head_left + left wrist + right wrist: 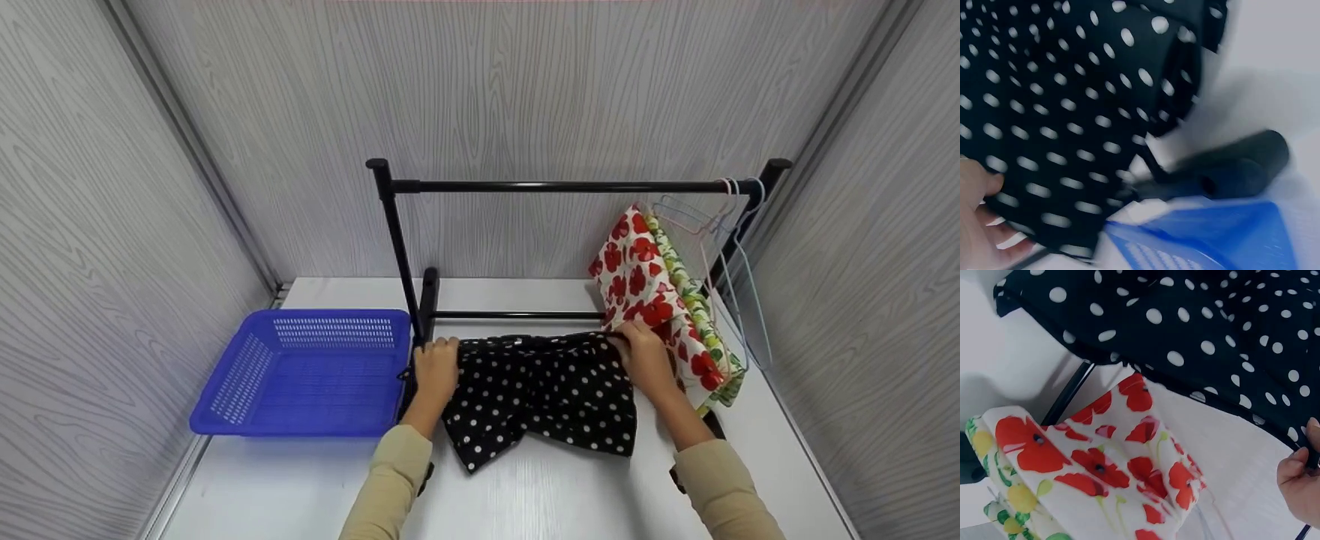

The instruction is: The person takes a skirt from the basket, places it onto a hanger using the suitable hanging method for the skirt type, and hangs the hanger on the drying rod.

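Black shorts with white polka dots (540, 386) are spread by the waistband between both hands, above the white table. My left hand (436, 367) grips the left end of the waistband, near the blue basket's edge. At the other end, my right hand (643, 358) pinches the waistband between thumb and fingers. The legs of the shorts hang toward the front. In the left wrist view the thumb and fingers of the left hand (985, 219) hold the dotted cloth's edge. The right wrist view has the right hand (1303, 481) pinching a corner of the shorts.
A blue plastic basket (196, 420) stands on the left. Behind the hands rises a black clothes rack (555, 187). Red-flowered cloth (637, 262) and yellow-and-green patterned cloth (694, 300) hang at its right end, beside pink and blue hangers (742, 255). Pale wood-patterned walls enclose the table (517, 502).
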A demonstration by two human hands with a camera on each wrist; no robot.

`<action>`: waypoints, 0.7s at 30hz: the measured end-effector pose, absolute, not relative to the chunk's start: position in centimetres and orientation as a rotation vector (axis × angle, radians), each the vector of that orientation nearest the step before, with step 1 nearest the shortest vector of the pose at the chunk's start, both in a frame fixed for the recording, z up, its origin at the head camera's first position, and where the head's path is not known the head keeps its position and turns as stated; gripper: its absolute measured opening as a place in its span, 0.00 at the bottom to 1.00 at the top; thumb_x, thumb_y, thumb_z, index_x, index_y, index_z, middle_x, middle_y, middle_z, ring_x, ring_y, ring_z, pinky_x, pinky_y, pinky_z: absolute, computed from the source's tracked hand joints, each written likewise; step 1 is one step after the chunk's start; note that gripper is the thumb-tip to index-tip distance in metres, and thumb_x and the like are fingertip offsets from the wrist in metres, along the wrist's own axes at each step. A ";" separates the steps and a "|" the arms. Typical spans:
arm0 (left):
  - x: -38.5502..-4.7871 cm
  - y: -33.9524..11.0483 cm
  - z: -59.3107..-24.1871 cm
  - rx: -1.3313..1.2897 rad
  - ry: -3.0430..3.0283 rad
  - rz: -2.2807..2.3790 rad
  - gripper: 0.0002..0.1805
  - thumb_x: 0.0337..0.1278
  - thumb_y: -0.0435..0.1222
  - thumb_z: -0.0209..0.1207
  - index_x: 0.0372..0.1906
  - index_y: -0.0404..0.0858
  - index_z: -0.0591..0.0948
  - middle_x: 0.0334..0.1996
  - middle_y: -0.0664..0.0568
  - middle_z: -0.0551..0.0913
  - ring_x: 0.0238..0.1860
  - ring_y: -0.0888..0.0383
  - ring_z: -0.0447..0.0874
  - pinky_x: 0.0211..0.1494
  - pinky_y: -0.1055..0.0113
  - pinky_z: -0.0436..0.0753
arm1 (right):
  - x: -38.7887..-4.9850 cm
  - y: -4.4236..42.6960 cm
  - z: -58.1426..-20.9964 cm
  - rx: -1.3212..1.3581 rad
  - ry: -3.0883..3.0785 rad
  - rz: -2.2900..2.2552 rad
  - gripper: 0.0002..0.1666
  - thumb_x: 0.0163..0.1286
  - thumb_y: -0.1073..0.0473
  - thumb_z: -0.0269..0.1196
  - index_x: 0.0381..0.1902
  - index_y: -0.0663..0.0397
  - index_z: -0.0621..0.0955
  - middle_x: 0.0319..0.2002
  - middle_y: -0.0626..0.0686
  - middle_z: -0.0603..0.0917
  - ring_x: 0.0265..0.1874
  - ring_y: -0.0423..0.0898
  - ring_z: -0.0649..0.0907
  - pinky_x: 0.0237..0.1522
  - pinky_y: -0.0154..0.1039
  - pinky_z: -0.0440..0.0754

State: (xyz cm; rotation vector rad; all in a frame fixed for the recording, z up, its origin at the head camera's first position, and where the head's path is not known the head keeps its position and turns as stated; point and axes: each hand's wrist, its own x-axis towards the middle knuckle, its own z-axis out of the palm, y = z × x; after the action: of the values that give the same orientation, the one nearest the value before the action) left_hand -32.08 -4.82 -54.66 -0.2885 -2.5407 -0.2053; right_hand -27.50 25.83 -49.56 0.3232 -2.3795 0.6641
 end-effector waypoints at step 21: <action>-30.8 7.9 -48.9 -0.674 -2.143 -0.517 0.04 0.51 0.37 0.61 0.32 0.46 0.84 0.29 0.59 0.85 0.28 0.63 0.82 0.31 0.70 0.75 | -26.4 23.2 -53.2 0.228 -2.244 0.975 0.06 0.52 0.66 0.69 0.27 0.63 0.82 0.25 0.56 0.84 0.22 0.42 0.78 0.25 0.37 0.76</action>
State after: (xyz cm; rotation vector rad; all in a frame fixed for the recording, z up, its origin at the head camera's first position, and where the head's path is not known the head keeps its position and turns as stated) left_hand -30.80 7.87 -48.95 -0.6739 -2.1433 -0.5174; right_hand -26.36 23.22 -53.15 0.2280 -2.2441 0.9751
